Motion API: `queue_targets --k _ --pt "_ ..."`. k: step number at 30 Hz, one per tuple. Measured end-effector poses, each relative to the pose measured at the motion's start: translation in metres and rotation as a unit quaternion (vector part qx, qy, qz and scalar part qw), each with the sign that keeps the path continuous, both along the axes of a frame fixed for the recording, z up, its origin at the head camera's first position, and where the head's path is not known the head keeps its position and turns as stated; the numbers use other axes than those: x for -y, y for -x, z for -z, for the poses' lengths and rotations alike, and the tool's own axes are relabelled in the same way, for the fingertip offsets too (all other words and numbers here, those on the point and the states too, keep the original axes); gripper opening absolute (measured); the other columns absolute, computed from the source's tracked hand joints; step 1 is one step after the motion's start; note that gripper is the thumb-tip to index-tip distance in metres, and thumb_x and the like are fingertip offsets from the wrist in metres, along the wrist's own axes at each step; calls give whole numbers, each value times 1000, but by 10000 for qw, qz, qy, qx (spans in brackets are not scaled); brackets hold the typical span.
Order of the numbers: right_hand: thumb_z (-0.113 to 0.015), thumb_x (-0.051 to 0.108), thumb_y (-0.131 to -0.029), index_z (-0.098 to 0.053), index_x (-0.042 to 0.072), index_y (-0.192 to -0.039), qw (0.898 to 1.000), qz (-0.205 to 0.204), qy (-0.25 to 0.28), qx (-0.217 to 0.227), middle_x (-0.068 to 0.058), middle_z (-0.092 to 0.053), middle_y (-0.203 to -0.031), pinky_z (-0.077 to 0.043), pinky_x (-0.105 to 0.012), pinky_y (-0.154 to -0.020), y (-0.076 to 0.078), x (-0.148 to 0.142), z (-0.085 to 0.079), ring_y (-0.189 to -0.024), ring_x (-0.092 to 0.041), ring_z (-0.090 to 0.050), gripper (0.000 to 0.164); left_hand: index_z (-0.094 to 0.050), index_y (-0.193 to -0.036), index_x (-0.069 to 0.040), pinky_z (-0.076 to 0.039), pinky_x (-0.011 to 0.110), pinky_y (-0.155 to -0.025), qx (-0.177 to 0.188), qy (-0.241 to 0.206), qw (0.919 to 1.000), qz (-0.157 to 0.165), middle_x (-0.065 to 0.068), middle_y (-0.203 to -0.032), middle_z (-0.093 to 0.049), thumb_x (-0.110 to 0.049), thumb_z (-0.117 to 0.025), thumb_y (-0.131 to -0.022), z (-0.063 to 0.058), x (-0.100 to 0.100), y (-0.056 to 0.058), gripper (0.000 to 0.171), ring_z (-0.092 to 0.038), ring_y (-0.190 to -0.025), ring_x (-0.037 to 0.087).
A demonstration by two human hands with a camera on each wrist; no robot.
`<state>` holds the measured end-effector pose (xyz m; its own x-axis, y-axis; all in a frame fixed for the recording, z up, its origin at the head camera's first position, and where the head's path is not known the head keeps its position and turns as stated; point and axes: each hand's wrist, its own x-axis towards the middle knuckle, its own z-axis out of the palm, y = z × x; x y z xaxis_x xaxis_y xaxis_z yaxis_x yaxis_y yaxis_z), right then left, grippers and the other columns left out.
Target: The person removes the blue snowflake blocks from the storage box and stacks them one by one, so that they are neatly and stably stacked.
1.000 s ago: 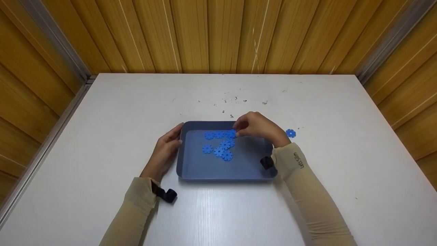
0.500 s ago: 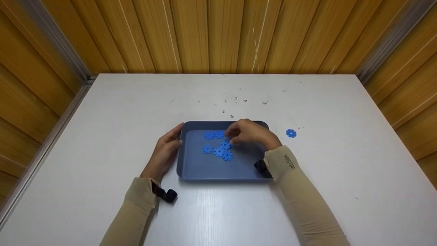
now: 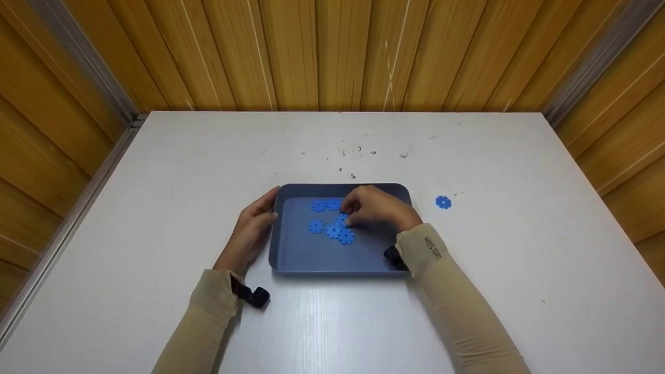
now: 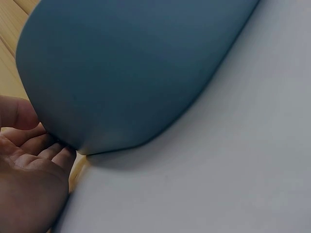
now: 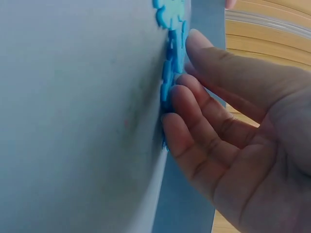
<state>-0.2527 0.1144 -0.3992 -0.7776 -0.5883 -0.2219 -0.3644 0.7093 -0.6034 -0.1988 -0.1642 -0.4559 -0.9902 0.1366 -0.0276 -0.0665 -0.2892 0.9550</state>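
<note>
Narrowly parted thumb and fingers on my right hand (image 3: 374, 208) touch overlapping blue discs (image 3: 334, 230); I cannot tell whether one is pinched. Other discs (image 3: 316, 226) lie left of this grip, inside the blue-grey tray (image 3: 311, 259), whose left wall my left hand (image 3: 248, 231) holds. Right of my grip, outside the tray, a lone disc (image 3: 443, 202) rests on the white table (image 3: 530, 234).

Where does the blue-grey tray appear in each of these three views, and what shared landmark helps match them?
Head: the tray sits centrally, just below middle.
Left wrist: the tray spans the upper left and middle.
Right wrist: the floor of the tray fills the left half.
Shared landmark: wooden panelling, at the top, top left and right respectively.
</note>
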Motion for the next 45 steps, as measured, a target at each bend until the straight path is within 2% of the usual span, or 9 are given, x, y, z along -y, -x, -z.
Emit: queue_targets --k 7,19,28,39,45 --pt "-74 12 -82 -72 10 -109 9999 -143 33 -75 -5 -69 -98 -52 -32 -78 -2 1 3 -85 -17 -59 28 -35 -148 -3 -15 31 -121 53 82 9999 53 8 -157 -30 12 -43 -88 0 1 0 62 -20 -148 17" --pt "-72 6 -82 -70 10 -100 9997 -66 190 -130 -5 -65 -92 -50 -31 -76 -2 1 1 -84 -18 -58 19 -36 -147 -2 -15 30 -121 51 43 10000 33 8 -157 -31 13 -43 -87 0 1 1 62 -21 -147 17" --pt "-66 6 -88 -72 11 -100 9996 126 215 -104 -5 -70 -100 -50 -30 -74 -2 -2 -4 -85 -17 -60 15 -34 -147 -1 -15 30 -121 -3 -96 9999 81 9 -157 -29 13 -41 -88 0 1 0 61 -20 -148 18" --pt "-64 7 -89 -73 7 -104 9988 78 312 -367 -8 -70 -102 -52 -32 -76 0 -18 -20 -88 -19 -60 17 -34 -148 -3 -15 30 -121 71 -6 9999 143 7 -158 -28 11 -43 -89 0 1 1 61 -20 -148 17" --pt "-63 6 -90 -71 3 -109 9978 270 448 -397 -11 -71 -106 -54 -36 -81 -1 -34 -30 -91 -21 -66 21 -34 -148 -4 -16 30 -121 94 -2 9999 113 6 -158 -29 11 -43 -89 1 2 3 61 -20 -147 15"
